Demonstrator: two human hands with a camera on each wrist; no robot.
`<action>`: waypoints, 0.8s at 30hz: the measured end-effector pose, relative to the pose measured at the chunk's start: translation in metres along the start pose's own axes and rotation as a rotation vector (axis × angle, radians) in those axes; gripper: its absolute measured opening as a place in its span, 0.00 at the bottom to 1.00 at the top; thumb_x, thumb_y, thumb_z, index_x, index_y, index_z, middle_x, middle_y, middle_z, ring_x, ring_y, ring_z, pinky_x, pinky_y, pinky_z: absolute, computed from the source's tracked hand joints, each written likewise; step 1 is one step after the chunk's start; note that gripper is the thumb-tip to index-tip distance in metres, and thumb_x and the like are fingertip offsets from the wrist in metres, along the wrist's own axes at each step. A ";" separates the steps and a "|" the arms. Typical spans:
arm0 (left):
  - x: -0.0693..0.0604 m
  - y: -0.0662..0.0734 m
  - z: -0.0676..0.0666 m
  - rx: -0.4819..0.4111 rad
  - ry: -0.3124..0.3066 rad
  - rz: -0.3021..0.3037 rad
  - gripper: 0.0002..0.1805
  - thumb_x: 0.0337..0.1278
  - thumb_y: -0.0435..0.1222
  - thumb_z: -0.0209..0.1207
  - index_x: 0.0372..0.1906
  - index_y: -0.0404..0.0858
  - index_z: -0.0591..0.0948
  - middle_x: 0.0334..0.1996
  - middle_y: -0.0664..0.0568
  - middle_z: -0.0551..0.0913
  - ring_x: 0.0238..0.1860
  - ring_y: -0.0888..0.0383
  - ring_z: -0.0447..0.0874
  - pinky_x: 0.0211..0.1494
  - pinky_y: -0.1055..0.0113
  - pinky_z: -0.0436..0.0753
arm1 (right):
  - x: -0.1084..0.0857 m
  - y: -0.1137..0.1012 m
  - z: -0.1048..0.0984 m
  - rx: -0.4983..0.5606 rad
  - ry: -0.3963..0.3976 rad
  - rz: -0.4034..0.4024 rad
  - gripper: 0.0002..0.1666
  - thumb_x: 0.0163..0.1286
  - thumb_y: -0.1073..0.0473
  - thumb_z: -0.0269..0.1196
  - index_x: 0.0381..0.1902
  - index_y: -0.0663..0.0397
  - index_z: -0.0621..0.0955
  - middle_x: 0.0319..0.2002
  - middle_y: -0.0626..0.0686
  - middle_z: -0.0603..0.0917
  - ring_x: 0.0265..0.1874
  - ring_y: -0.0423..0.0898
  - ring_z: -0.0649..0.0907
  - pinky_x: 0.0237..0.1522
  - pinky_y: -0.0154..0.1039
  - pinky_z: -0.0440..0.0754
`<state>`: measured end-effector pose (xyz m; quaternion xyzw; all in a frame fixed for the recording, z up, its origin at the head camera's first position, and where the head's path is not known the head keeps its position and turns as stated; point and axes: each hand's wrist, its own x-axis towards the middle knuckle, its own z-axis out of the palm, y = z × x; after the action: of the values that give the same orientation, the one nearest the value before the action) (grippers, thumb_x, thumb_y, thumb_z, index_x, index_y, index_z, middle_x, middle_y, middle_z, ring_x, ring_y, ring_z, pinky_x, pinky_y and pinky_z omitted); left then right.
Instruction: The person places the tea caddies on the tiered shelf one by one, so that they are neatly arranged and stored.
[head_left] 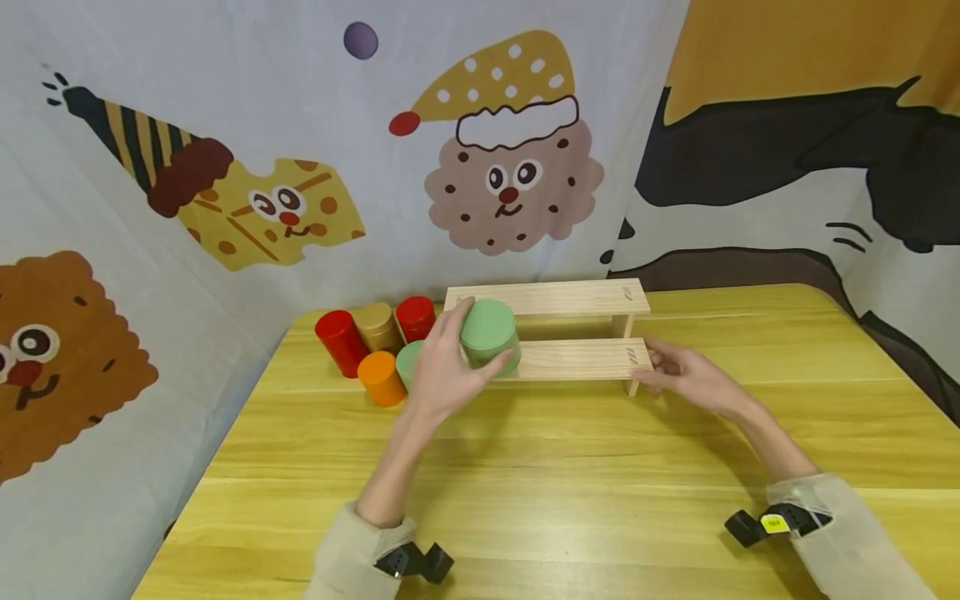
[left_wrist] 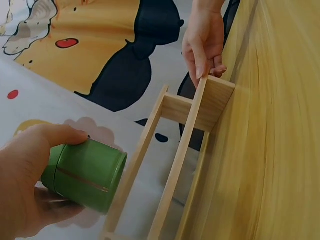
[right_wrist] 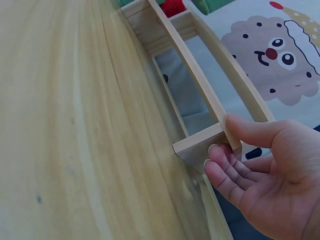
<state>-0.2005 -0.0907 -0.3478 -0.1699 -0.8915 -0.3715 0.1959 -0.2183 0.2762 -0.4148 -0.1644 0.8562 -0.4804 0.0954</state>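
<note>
A green cylindrical canister is gripped in my left hand, over the left part of a two-tier wooden shelf. In the left wrist view, thumb and fingers wrap the lidded end of the canister, and its base faces the upper board; whether it touches cannot be told. My right hand holds the shelf's right end. In the right wrist view, the thumb lies along the lower board's edge, while curled fingers rest against the outer side panel.
Left of the shelf stand a tall red canister, a gold canister, another red canister, an orange canister and a second green canister, partly behind my left hand. A printed cloth hangs behind the wooden table.
</note>
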 end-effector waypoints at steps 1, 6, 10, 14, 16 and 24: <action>0.001 0.001 0.002 0.001 -0.008 -0.010 0.46 0.49 0.50 0.74 0.71 0.36 0.69 0.62 0.38 0.75 0.53 0.41 0.80 0.54 0.45 0.82 | -0.001 0.000 0.000 -0.001 0.001 0.006 0.48 0.76 0.53 0.61 0.77 0.73 0.50 0.46 0.60 0.82 0.38 0.53 0.83 0.46 0.44 0.83; 0.004 0.007 0.013 0.013 -0.043 -0.046 0.47 0.49 0.52 0.73 0.72 0.39 0.68 0.63 0.40 0.75 0.53 0.42 0.80 0.53 0.46 0.82 | -0.003 0.000 0.002 -0.002 0.006 0.019 0.46 0.77 0.52 0.59 0.76 0.75 0.51 0.46 0.60 0.82 0.38 0.51 0.84 0.55 0.50 0.77; 0.007 0.011 0.021 0.011 -0.064 -0.055 0.47 0.50 0.53 0.72 0.73 0.40 0.67 0.63 0.40 0.75 0.52 0.41 0.81 0.52 0.46 0.83 | -0.004 0.001 0.003 0.014 0.017 0.020 0.44 0.78 0.52 0.58 0.76 0.74 0.53 0.45 0.61 0.81 0.38 0.50 0.83 0.54 0.43 0.78; 0.010 0.014 0.030 0.003 -0.085 -0.056 0.47 0.50 0.52 0.72 0.73 0.40 0.67 0.63 0.40 0.75 0.52 0.41 0.81 0.51 0.46 0.83 | -0.004 0.002 0.004 0.033 0.019 0.016 0.43 0.79 0.53 0.57 0.76 0.75 0.53 0.44 0.61 0.80 0.38 0.51 0.83 0.50 0.32 0.78; 0.011 0.016 0.035 -0.010 -0.096 -0.055 0.47 0.50 0.51 0.73 0.73 0.40 0.67 0.62 0.40 0.75 0.53 0.41 0.81 0.52 0.46 0.83 | -0.004 0.002 0.005 0.043 0.021 0.017 0.43 0.79 0.53 0.57 0.76 0.76 0.52 0.43 0.62 0.80 0.37 0.51 0.83 0.49 0.31 0.78; 0.016 0.026 0.053 -0.047 -0.132 -0.052 0.48 0.49 0.50 0.74 0.74 0.40 0.66 0.62 0.41 0.76 0.56 0.44 0.80 0.54 0.48 0.83 | -0.002 0.004 0.005 0.060 0.023 0.043 0.45 0.79 0.52 0.57 0.76 0.77 0.50 0.42 0.62 0.81 0.37 0.48 0.83 0.47 0.33 0.79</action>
<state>-0.2146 -0.0322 -0.3596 -0.1753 -0.8976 -0.3854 0.1227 -0.2154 0.2748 -0.4209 -0.1377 0.8458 -0.5055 0.1007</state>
